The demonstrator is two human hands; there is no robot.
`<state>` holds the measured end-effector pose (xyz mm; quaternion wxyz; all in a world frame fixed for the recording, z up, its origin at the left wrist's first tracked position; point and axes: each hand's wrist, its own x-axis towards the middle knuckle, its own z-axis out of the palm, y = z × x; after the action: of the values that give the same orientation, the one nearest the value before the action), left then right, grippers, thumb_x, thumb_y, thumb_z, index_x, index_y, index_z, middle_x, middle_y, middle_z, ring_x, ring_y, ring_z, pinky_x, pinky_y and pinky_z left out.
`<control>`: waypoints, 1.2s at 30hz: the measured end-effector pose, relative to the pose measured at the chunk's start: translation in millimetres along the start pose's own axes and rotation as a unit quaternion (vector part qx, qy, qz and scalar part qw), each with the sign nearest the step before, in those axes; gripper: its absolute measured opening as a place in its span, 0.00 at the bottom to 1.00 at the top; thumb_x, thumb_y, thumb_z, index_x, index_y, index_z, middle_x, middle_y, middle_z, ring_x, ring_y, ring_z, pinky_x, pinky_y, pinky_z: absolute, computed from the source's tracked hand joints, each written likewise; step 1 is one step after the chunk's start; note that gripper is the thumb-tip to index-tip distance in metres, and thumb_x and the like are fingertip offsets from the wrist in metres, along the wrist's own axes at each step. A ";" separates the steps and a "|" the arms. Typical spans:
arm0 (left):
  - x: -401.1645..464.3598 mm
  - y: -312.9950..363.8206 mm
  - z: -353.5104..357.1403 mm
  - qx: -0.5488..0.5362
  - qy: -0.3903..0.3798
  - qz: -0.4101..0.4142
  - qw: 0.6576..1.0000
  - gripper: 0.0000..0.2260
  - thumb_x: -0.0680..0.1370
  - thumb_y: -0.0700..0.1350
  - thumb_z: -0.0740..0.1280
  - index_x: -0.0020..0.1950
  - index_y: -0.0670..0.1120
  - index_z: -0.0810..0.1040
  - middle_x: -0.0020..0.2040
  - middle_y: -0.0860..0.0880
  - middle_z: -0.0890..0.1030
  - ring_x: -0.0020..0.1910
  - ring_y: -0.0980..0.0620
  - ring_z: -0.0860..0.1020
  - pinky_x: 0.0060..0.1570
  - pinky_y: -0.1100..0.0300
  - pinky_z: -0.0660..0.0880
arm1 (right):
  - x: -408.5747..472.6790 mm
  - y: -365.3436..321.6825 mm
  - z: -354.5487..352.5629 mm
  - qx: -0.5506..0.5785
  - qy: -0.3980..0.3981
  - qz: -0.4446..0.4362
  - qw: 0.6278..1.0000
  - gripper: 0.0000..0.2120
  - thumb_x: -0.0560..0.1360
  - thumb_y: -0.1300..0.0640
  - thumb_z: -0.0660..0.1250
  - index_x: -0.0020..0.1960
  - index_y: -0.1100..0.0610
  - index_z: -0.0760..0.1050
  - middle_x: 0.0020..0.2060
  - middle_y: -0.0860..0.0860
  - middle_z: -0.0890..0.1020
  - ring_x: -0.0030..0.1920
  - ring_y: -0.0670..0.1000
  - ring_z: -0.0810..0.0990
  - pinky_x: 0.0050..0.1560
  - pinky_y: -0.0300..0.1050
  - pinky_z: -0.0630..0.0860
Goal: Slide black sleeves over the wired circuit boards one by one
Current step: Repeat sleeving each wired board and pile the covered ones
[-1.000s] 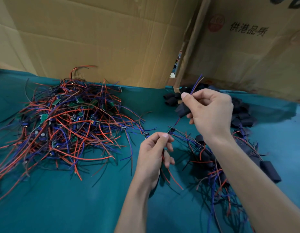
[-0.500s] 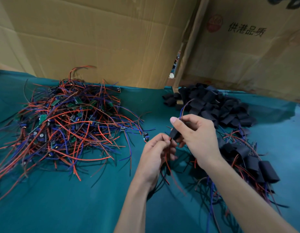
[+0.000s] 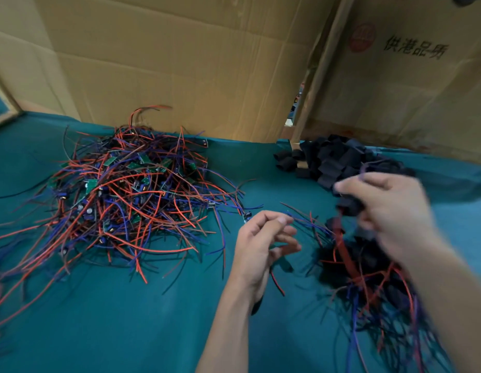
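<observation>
While my left hand (image 3: 263, 240) hangs just above the green counter (image 3: 126, 319), its fingers are loosely curled and spread, and I see nothing pinched between them; a red wire (image 3: 277, 284) runs out from under its heel, though I cannot tell whether the hand touches it. My right hand (image 3: 390, 211) is blurred, off to the right and a little higher. It is closed around a black sleeve (image 3: 349, 207), with red and blue wires trailing down from the grip toward the counter. Whether the board is fully inside that sleeve I cannot tell through the blur.

To my left lies the big tangle of wired boards (image 3: 121, 200), red and blue leads crossing every way, small green boards showing among them. It rests on the counter well apart from both hands, with only a few stray wire ends reaching toward my left hand.

At the back right, against the cardboard wall (image 3: 180, 63), sits the pile of loose black sleeves (image 3: 338, 160), just beyond my right hand. Below my right hand and under my forearm lies another heap (image 3: 368, 278), where black sleeves and red and blue wires are mixed together, spreading toward the near right edge of the view.

A second cardboard box (image 3: 411, 84) with printed characters stands behind the sleeve pile.
</observation>
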<state>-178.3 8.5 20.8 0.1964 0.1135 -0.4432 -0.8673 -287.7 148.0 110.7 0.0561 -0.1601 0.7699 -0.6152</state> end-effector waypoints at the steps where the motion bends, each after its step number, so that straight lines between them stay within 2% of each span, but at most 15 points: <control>1: 0.8 0.0 -0.7 -0.017 0.012 -0.001 1.000 0.05 0.78 0.39 0.66 0.44 0.43 0.80 0.38 0.45 0.79 0.32 0.52 0.77 0.40 0.54 0.80 | 5.8 -8.6 -22.9 -0.074 -0.005 0.020 0.997 0.10 0.69 0.53 0.79 0.38 0.59 0.84 0.23 0.53 0.71 0.18 0.47 0.61 0.21 0.32 0.57; 3: 2.0 0.1 -1.2 -0.035 0.031 -0.002 0.999 0.09 0.80 0.35 0.63 0.43 0.42 0.80 0.37 0.44 0.79 0.32 0.52 0.77 0.39 0.55 0.80 | 13.9 -25.7 -58.5 -0.341 -0.056 0.076 0.935 0.31 0.65 0.30 0.76 0.40 0.60 0.82 0.21 0.54 0.71 0.18 0.50 0.65 0.23 0.34 0.63; 5: 2.3 0.0 -0.6 -0.041 0.049 0.004 0.998 0.09 0.79 0.34 0.62 0.41 0.42 0.78 0.35 0.44 0.79 0.31 0.52 0.77 0.36 0.55 0.80 | 20.9 -34.4 -74.5 -0.562 -0.119 0.102 0.812 0.48 0.51 0.10 0.60 0.39 0.55 0.82 0.24 0.50 0.80 0.26 0.51 0.78 0.33 0.41 0.77; 7: 2.8 0.1 -1.2 -0.045 0.084 0.021 0.995 0.10 0.79 0.35 0.62 0.40 0.42 0.77 0.34 0.45 0.78 0.30 0.52 0.76 0.31 0.57 0.78 | 30.5 -30.4 -65.5 -0.626 -0.080 0.046 0.775 0.46 0.47 0.09 0.51 0.41 0.44 0.80 0.37 0.49 0.86 0.43 0.55 0.84 0.48 0.50 0.82; 9: 4.2 1.1 -3.7 -0.059 0.134 0.048 0.988 0.12 0.79 0.36 0.61 0.37 0.45 0.77 0.33 0.46 0.75 0.28 0.53 0.73 0.25 0.61 0.74 | 27.9 -28.2 -19.7 -0.585 -0.078 -0.048 0.806 0.33 0.56 0.16 0.54 0.43 0.39 0.76 0.45 0.49 0.86 0.49 0.57 0.84 0.51 0.51 0.82; 12: 6.8 3.2 -8.3 -0.087 0.215 0.107 0.967 0.12 0.76 0.44 0.63 0.32 0.50 0.73 0.30 0.49 0.70 0.25 0.54 0.66 0.21 0.63 0.65 | 19.1 -7.4 71.6 -0.504 -0.195 -0.110 0.834 0.16 0.69 0.31 0.67 0.41 0.44 0.78 0.45 0.49 0.86 0.50 0.56 0.84 0.51 0.48 0.80; 15: 9.2 3.4 -8.8 -0.072 0.253 0.157 0.952 0.10 0.73 0.48 0.62 0.34 0.47 0.68 0.29 0.51 0.67 0.25 0.55 0.64 0.23 0.61 0.60 | 16.5 17.6 132.2 -0.535 -0.220 -0.062 0.813 0.19 0.75 0.34 0.68 0.53 0.49 0.79 0.56 0.56 0.81 0.59 0.61 0.80 0.55 0.49 0.76; 17: 11.1 2.0 -8.1 -0.071 0.270 0.167 0.946 0.10 0.74 0.47 0.62 0.36 0.46 0.66 0.29 0.53 0.67 0.26 0.57 0.64 0.24 0.62 0.59 | 23.5 26.8 141.5 -0.530 -0.203 -0.054 0.821 0.18 0.75 0.37 0.69 0.54 0.51 0.78 0.58 0.58 0.80 0.60 0.62 0.79 0.57 0.50 0.76; 19: 13.7 -1.3 -10.1 -0.053 0.287 0.166 0.942 0.10 0.78 0.43 0.64 0.38 0.46 0.66 0.29 0.54 0.68 0.27 0.57 0.65 0.25 0.63 0.61 | 26.7 23.2 133.9 -0.502 -0.201 -0.056 0.839 0.14 0.73 0.40 0.72 0.45 0.51 0.79 0.52 0.57 0.83 0.56 0.61 0.81 0.54 0.49 0.77; 23: 17.6 -8.4 -11.6 0.029 0.274 0.143 0.950 0.08 0.82 0.38 0.64 0.43 0.46 0.73 0.33 0.52 0.76 0.31 0.56 0.74 0.34 0.60 0.72 | 20.7 7.6 95.3 -0.306 -0.147 -0.037 0.940 0.14 0.67 0.45 0.78 0.34 0.55 0.80 0.28 0.47 0.83 0.36 0.51 0.82 0.39 0.43 0.78; 25: 15.0 -8.2 -7.8 0.004 0.214 0.114 0.970 0.05 0.82 0.40 0.63 0.48 0.45 0.77 0.37 0.50 0.81 0.35 0.55 0.78 0.37 0.60 0.76 | 5.4 5.3 84.4 -0.306 -0.161 -0.076 0.935 0.12 0.66 0.47 0.77 0.34 0.54 0.80 0.27 0.46 0.83 0.30 0.44 0.80 0.35 0.41 0.75; 28: 11.3 -8.4 -6.4 0.030 0.178 0.100 0.978 0.06 0.81 0.36 0.64 0.52 0.42 0.80 0.41 0.45 0.84 0.41 0.49 0.79 0.44 0.55 0.75 | -11.4 3.0 75.3 -0.372 -0.222 -0.121 0.893 0.09 0.66 0.47 0.75 0.36 0.51 0.80 0.28 0.44 0.83 0.32 0.43 0.79 0.38 0.41 0.76; 31: 10.0 -8.7 -3.9 0.055 0.169 0.098 0.979 0.06 0.81 0.34 0.63 0.50 0.40 0.80 0.40 0.42 0.84 0.37 0.47 0.79 0.38 0.57 0.76 | 7.2 -6.6 52.7 -0.330 -0.310 -0.079 0.888 0.12 0.63 0.43 0.77 0.41 0.49 0.84 0.31 0.44 0.84 0.32 0.41 0.79 0.39 0.41 0.76; 33: 9.7 -7.4 -0.8 0.056 0.162 0.086 0.981 0.07 0.82 0.34 0.62 0.48 0.40 0.78 0.35 0.44 0.83 0.30 0.49 0.80 0.30 0.62 0.76 | 39.4 -5.2 33.4 -0.355 -0.198 -0.104 0.908 0.05 0.66 0.48 0.76 0.36 0.48 0.83 0.31 0.44 0.84 0.35 0.43 0.81 0.42 0.41 0.77; 36: 7.6 -6.8 1.9 0.050 0.153 0.076 0.984 0.08 0.82 0.32 0.61 0.49 0.40 0.78 0.32 0.46 0.82 0.28 0.51 0.80 0.27 0.64 0.76 | 93.1 8.8 2.7 -0.494 -0.048 -0.042 0.867 0.05 0.72 0.54 0.75 0.41 0.50 0.78 0.43 0.51 0.84 0.45 0.55 0.81 0.46 0.48 0.79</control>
<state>-187.4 10.1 16.3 0.3219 0.2208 -0.4583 -0.7985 -376.2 117.8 111.8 -0.0190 -0.2285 0.9621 -0.1474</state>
